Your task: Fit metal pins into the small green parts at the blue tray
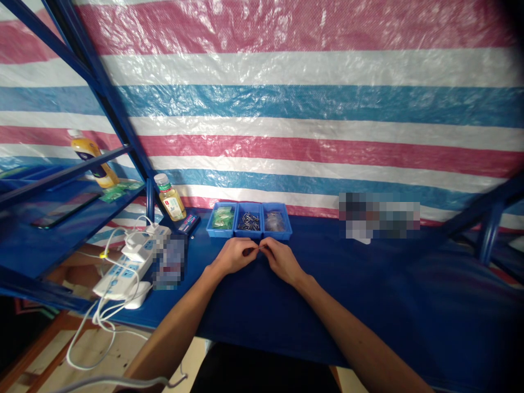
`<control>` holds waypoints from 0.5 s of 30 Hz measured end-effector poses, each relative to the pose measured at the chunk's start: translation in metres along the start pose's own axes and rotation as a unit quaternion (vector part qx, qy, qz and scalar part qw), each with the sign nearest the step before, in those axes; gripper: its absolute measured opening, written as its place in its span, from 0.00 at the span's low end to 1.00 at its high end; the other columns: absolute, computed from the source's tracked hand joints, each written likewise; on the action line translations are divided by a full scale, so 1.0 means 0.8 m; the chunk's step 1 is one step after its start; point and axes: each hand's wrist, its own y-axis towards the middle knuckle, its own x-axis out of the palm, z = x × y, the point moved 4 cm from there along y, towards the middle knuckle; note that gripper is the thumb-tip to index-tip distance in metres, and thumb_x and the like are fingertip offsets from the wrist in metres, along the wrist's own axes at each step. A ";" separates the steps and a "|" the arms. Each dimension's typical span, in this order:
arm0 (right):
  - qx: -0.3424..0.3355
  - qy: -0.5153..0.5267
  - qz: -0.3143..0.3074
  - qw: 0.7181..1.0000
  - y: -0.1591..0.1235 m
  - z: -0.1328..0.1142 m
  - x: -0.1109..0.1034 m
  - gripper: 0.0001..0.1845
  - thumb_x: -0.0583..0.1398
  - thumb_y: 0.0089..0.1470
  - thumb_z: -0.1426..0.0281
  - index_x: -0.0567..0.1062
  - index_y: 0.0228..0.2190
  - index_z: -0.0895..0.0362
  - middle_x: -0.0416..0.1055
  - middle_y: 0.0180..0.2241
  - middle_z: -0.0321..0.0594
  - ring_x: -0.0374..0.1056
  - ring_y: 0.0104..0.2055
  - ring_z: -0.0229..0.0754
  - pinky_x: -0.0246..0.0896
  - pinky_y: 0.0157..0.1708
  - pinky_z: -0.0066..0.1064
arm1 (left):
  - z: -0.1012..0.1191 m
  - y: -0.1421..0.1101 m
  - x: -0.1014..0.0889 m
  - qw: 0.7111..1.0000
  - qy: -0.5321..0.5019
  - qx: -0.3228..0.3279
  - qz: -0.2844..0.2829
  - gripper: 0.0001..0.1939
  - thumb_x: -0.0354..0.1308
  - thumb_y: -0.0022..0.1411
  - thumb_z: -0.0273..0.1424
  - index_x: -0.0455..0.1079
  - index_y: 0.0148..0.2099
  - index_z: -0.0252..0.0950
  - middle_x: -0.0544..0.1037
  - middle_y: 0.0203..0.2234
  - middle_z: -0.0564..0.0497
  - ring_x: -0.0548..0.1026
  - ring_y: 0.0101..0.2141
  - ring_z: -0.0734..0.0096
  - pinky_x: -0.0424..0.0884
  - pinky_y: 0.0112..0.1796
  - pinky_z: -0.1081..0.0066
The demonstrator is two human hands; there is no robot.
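My left hand point(237, 255) and my right hand point(281, 258) meet at the fingertips over the blue table, just in front of three small blue bins. Both are closed in a pinch; whatever lies between the fingertips is too small to make out. Green-and-clear small packets point(223, 218) fill the left bin point(212, 234). Dark, thin metal pieces that look like screws point(249, 221) lie in the middle bin point(248, 236). Clear plastic pieces or bags point(274, 221) are in the right bin point(282, 237).
A white power strip point(118, 278) with tangled cables lies at the left. Behind it stand a drink bottle point(172, 202) and a dark blue box point(189, 224). A blue metal frame point(118, 125) rises at the left, its shelf holding a yellow bottle point(94, 158) and a phone point(67, 210).
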 end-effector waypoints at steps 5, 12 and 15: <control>0.006 0.002 -0.001 1.000 0.000 -0.002 -0.001 0.09 0.53 0.70 0.68 0.72 0.41 0.50 0.76 0.39 0.39 0.73 0.39 0.44 0.64 0.41 0.33 | 0.001 0.000 -0.001 1.000 0.003 -0.002 0.001 0.10 0.58 0.69 0.28 0.74 0.33 0.35 0.73 0.25 0.54 0.66 0.25 0.77 0.57 0.29 0.73; 0.010 -0.013 -0.004 1.000 0.001 -0.003 -0.003 0.10 0.52 0.71 0.67 0.73 0.40 0.51 0.76 0.38 0.38 0.72 0.38 0.43 0.63 0.40 0.33 | 0.001 0.000 -0.002 1.000 0.002 -0.008 0.005 0.10 0.58 0.69 0.30 0.76 0.34 0.35 0.74 0.26 0.54 0.67 0.25 0.77 0.58 0.29 0.73; 0.015 -0.027 -0.002 1.000 0.001 -0.004 -0.002 0.11 0.51 0.72 0.66 0.72 0.39 0.51 0.76 0.38 0.38 0.72 0.37 0.43 0.62 0.39 0.32 | 0.000 0.001 -0.002 1.000 0.000 -0.009 0.004 0.10 0.58 0.70 0.31 0.77 0.35 0.36 0.76 0.27 0.53 0.69 0.26 0.77 0.59 0.30 0.73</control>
